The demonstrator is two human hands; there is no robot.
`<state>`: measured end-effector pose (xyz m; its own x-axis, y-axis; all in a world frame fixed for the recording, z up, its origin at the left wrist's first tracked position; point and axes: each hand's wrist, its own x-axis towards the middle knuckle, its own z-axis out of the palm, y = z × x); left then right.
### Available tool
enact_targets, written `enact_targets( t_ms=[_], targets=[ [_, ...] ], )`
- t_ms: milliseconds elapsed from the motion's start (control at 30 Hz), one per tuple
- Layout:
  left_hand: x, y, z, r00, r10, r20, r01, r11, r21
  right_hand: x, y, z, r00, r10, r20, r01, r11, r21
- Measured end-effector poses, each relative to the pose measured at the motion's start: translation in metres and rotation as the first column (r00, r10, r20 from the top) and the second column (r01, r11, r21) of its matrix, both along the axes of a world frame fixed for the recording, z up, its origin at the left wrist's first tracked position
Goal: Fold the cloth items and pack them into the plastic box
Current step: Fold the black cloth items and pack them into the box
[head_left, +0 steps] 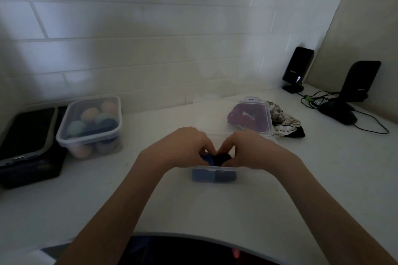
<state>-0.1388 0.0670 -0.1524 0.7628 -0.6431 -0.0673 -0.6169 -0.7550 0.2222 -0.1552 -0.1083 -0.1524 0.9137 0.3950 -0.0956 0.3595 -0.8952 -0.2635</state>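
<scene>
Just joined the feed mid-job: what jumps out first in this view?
Dead centre, the left hand and right hand meet over a small clear box, pressing dark blue and black cloth into it. At back left a lidded tub holds pastel balls. At back right a purple cloth shows through a clear lid, with a striped cloth beside it.

Blue cloth (207, 175) & black cloth (226, 175) in clear box (214, 167); magenta cloth (247, 117); b/w striped cloth (284, 122)
</scene>
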Motion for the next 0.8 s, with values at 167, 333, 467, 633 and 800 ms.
enact_targets(
  t_ms=[167, 333, 467, 633, 800],
  targets=[
    [0.004, -0.003, -0.002, 0.998, -0.067, -0.009, 0.067, 0.993, 0.1, 0.004, 0.002, -0.003, 1.0, 0.015, 0.009, -0.013, 0.992, -0.125],
    [0.004, -0.005, 0.001, 0.992, -0.118, -0.038, 0.122, 0.983, 0.134, 0.006, 0.0, 0.0, 0.999, 0.051, -0.01, -0.052, 0.98, -0.19],
    [0.005, -0.006, 0.001, 0.993, -0.102, -0.061, 0.109, 0.985, 0.131, 0.006, -0.004, 0.0, 0.997, 0.063, -0.034, -0.067, 0.99, -0.128],
    [0.007, -0.006, -0.001, 0.993, -0.053, -0.102, 0.062, 0.994, 0.092, 0.004, -0.008, -0.005, 0.999, 0.054, -0.002, -0.054, 0.996, -0.068],
    [0.005, -0.003, -0.001, 0.995, -0.01, -0.103, 0.009, 1.0, -0.005, 0.004, -0.011, -0.009, 0.999, 0.009, 0.035, -0.011, 0.999, 0.046]
  ],
)
